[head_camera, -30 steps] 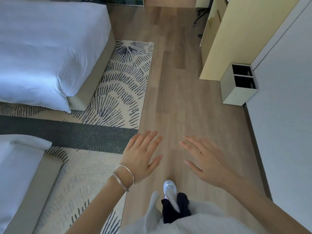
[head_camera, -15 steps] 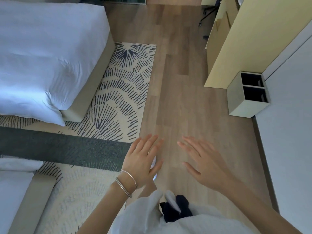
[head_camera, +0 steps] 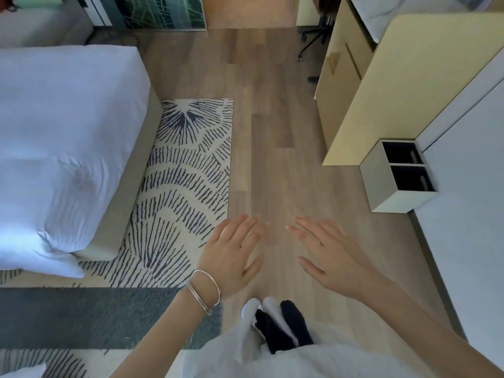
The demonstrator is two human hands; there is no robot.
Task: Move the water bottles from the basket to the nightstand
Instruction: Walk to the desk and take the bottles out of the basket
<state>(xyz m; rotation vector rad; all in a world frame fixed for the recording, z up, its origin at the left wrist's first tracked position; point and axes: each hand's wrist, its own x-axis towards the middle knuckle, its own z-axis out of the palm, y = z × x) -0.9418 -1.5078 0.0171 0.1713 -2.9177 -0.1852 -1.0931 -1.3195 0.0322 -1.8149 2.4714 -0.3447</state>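
Hovering over wood floor (head_camera: 275,132): left hand (head_camera: 231,257) and right hand (head_camera: 330,257), fingers spread, holding nothing; feet blurred, perhaps white shoes (head_camera: 252,309).

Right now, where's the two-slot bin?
Head view, right side: the two-slot bin stands on the wood floor at the near end of the yellow cabinet, beside the white wall, ahead of the right hand.

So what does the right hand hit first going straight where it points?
Way looks free nearby: the right hand points over bare floor toward the rug and bed; depth unclear.
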